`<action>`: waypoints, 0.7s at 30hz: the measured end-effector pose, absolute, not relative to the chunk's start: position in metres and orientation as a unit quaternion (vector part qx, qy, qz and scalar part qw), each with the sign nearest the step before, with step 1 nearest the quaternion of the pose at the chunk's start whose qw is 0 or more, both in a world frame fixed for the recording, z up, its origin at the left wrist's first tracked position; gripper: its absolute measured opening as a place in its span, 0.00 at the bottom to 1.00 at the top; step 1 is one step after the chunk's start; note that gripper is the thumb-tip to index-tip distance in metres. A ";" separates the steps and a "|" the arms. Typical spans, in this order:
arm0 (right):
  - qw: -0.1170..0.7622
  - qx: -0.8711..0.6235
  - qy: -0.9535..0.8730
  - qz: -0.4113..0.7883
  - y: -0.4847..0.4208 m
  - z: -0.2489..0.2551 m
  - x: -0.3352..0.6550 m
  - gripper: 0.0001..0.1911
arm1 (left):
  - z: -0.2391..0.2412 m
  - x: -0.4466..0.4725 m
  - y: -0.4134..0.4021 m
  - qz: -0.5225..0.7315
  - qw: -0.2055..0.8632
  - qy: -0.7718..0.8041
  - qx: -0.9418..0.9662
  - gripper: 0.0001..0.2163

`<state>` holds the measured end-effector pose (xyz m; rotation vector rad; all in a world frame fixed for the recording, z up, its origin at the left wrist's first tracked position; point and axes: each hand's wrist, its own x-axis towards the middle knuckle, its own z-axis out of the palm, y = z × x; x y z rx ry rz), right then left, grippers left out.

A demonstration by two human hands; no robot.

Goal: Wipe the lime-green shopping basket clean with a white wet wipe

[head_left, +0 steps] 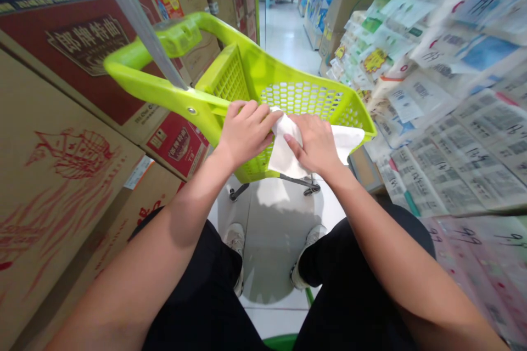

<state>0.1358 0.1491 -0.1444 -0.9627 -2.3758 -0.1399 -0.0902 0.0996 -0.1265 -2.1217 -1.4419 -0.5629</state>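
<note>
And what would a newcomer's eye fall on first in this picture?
Most likely the bright yellow-green shopping cart in the middle, between stacked cartons on the left and wrapped packs on the right. Then the white cloth at its near side, under the right hand, with the left hand close by at the rim.

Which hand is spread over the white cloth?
The right hand, lying over the white cloth; the left hand lies mostly on the rim of the yellow-green cart, just reaching the cloth's edge.

Brown cartons [53, 192] (some with red panels) stood stacked along the left edge of the pale tiled floor [269, 225]; wrapped packets [480, 145] with handwritten numbers lined its right edge.
</note>
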 end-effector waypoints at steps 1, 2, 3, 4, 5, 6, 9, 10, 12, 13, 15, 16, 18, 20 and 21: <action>0.281 -0.377 -0.881 -0.052 0.156 -0.144 0.143 0.35 | -0.126 -0.092 0.100 -0.201 0.250 -0.531 -0.785 0.17; 0.281 -0.403 -0.870 -0.052 0.163 -0.143 0.151 0.35 | -0.125 -0.093 0.101 -0.195 0.245 -0.530 -0.788 0.18; 0.282 -0.437 -0.852 -0.054 0.170 -0.144 0.159 0.35 | -0.125 -0.094 0.101 -0.191 0.241 -0.528 -0.791 0.18; 0.284 -0.473 -0.832 -0.058 0.176 -0.145 0.166 0.35 | -0.124 -0.095 0.101 -0.188 0.240 -0.526 -0.794 0.20; 0.286 -0.505 -0.812 -0.064 0.180 -0.146 0.170 0.34 | -0.124 -0.094 0.101 -0.187 0.243 -0.523 -0.796 0.22; 0.292 -0.528 -0.794 -0.071 0.182 -0.148 0.172 0.33 | -0.123 -0.094 0.101 -0.189 0.249 -0.517 -0.797 0.25; 0.323 -0.528 -0.781 -0.085 0.173 -0.154 0.158 0.28 | -0.121 -0.088 0.098 -0.207 0.256 -0.508 -0.796 0.33; 0.332 -0.508 -0.790 -0.086 0.166 -0.156 0.149 0.27 | -0.121 -0.087 0.097 -0.216 0.251 -0.508 -0.795 0.35; 0.342 -0.460 -0.816 -0.078 0.153 -0.156 0.132 0.25 | -0.120 -0.085 0.096 -0.234 0.235 -0.511 -0.793 0.38; 0.341 -0.438 -0.829 -0.071 0.147 -0.155 0.126 0.26 | -0.120 -0.086 0.096 -0.239 0.230 -0.513 -0.792 0.38; 0.332 -0.408 -0.849 -0.055 0.145 -0.152 0.123 0.27 | -0.121 -0.089 0.097 -0.238 0.230 -0.516 -0.790 0.36; 0.325 -0.407 -0.852 -0.050 0.147 -0.150 0.126 0.27 | -0.122 -0.092 0.098 -0.231 0.233 -0.519 -0.789 0.33; 0.309 -0.439 -0.842 -0.054 0.160 -0.146 0.140 0.29 | -0.123 -0.097 0.099 -0.204 0.241 -0.521 -0.793 0.28; 0.292 -0.505 -0.809 -0.068 0.175 -0.144 0.158 0.32 | -0.124 -0.100 0.099 -0.181 0.235 -0.521 -0.800 0.26; 0.285 -0.538 -0.790 -0.075 0.182 -0.144 0.165 0.32 | -0.124 -0.099 0.100 -0.180 0.227 -0.520 -0.804 0.26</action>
